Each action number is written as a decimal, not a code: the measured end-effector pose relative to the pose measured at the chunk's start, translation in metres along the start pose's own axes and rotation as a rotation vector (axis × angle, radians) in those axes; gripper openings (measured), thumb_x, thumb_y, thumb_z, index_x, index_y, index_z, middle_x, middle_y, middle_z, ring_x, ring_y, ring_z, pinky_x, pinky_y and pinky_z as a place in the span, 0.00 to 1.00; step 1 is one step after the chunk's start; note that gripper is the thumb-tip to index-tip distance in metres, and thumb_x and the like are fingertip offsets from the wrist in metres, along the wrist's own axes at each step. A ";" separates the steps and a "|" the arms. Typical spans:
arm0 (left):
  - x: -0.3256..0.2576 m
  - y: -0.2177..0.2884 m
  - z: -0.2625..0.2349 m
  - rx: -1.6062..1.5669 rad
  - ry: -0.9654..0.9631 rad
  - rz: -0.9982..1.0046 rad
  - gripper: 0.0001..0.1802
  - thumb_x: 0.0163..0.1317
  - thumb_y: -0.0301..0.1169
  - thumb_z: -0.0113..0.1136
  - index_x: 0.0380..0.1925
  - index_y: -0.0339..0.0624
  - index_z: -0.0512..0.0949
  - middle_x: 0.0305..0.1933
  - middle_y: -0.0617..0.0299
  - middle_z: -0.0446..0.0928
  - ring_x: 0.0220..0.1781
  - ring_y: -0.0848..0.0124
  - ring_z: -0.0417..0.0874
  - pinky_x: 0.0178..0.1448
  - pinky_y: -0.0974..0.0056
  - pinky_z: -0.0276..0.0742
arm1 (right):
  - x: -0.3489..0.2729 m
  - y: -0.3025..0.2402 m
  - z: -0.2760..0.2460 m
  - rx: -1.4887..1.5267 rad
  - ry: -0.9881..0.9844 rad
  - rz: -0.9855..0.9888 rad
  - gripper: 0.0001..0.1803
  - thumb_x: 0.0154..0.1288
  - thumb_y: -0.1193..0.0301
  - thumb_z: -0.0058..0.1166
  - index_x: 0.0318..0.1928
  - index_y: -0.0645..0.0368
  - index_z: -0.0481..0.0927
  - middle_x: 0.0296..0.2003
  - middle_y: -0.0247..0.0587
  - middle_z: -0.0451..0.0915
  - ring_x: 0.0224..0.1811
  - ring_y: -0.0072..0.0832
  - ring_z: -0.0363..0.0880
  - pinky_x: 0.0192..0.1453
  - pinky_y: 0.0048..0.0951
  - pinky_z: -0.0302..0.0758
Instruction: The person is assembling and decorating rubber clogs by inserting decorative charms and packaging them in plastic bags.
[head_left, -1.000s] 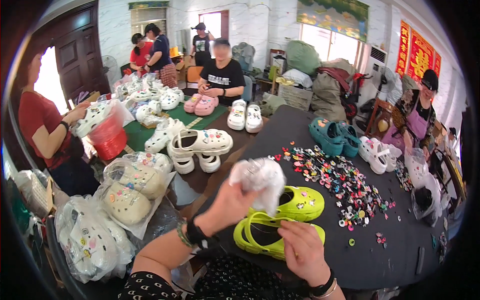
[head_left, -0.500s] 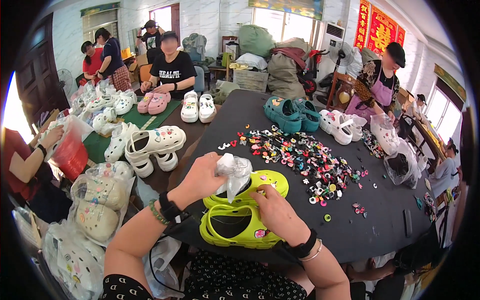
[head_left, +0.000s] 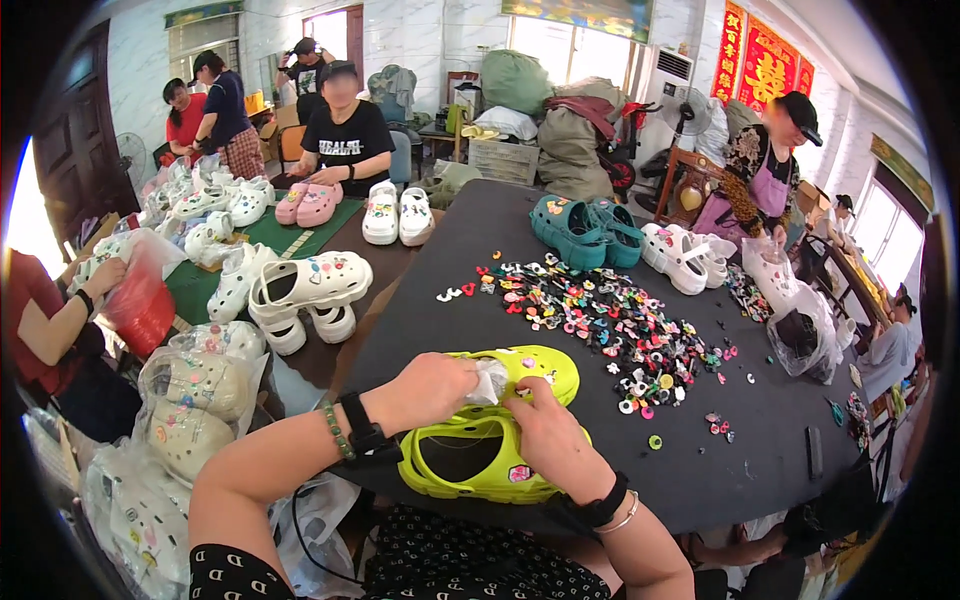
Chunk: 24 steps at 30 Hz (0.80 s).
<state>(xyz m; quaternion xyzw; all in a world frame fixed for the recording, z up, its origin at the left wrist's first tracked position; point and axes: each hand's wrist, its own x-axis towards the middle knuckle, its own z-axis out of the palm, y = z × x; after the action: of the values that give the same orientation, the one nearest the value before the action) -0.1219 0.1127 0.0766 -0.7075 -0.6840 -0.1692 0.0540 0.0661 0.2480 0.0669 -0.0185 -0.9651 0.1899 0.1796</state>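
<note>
Two lime-green clogs lie at the near edge of a black table (head_left: 450, 250). The nearer clog (head_left: 470, 462) faces me with its opening up. The farther clog (head_left: 535, 368) has small charms on its top. My left hand (head_left: 425, 390) grips a crumpled wad of white paper (head_left: 490, 380) and presses it at the farther clog's opening. My right hand (head_left: 545, 430) rests on the same clog beside the paper, fingers touching it.
A heap of small coloured shoe charms (head_left: 610, 320) covers the table's middle. Teal clogs (head_left: 585, 230) and white clogs (head_left: 685, 255) stand at the far side, white platform clogs (head_left: 305, 290) to the left. Bagged shoes (head_left: 195, 390) lie at my left. Several people work around.
The white paper wad has come down from in front of me to the farther green clog's opening, and it looks smaller. My head has tipped so the table sits higher.
</note>
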 end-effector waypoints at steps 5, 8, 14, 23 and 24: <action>0.013 -0.025 0.011 0.004 -0.003 -0.029 0.09 0.48 0.30 0.63 0.25 0.36 0.78 0.30 0.48 0.78 0.35 0.49 0.82 0.40 0.49 0.78 | -0.002 -0.007 -0.001 0.029 0.028 0.033 0.14 0.55 0.83 0.49 0.44 0.66 0.79 0.54 0.58 0.70 0.47 0.53 0.79 0.53 0.43 0.78; 0.028 -0.032 0.027 0.004 0.039 -0.026 0.08 0.47 0.31 0.63 0.24 0.37 0.78 0.30 0.49 0.78 0.35 0.50 0.82 0.40 0.49 0.79 | -0.006 -0.007 -0.001 -0.006 0.071 0.024 0.18 0.54 0.86 0.49 0.45 0.61 0.82 0.56 0.56 0.71 0.46 0.52 0.80 0.50 0.42 0.80; 0.039 -0.014 0.037 0.116 0.060 -0.041 0.07 0.49 0.30 0.63 0.25 0.37 0.80 0.31 0.52 0.80 0.32 0.52 0.84 0.36 0.52 0.80 | -0.005 -0.003 0.007 -0.002 0.053 0.019 0.18 0.52 0.87 0.51 0.44 0.62 0.82 0.58 0.55 0.70 0.45 0.51 0.81 0.49 0.42 0.80; 0.033 -0.009 0.026 -0.053 -0.140 -0.158 0.14 0.52 0.29 0.62 0.38 0.32 0.80 0.42 0.41 0.81 0.46 0.53 0.84 0.47 0.54 0.79 | -0.011 -0.004 0.010 -0.028 0.095 0.008 0.16 0.56 0.85 0.49 0.44 0.62 0.82 0.59 0.55 0.70 0.46 0.53 0.81 0.50 0.43 0.80; 0.029 -0.012 0.025 -0.049 -0.136 -0.166 0.14 0.52 0.29 0.62 0.38 0.32 0.80 0.42 0.41 0.81 0.46 0.53 0.84 0.47 0.54 0.79 | -0.011 -0.006 0.009 -0.032 0.090 0.027 0.15 0.56 0.84 0.49 0.44 0.62 0.82 0.59 0.55 0.71 0.47 0.53 0.81 0.50 0.43 0.80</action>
<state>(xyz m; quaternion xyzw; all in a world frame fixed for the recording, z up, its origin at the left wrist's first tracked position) -0.1298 0.1485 0.0607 -0.6595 -0.7379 -0.1414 -0.0240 0.0736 0.2380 0.0578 -0.0429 -0.9586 0.1758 0.2201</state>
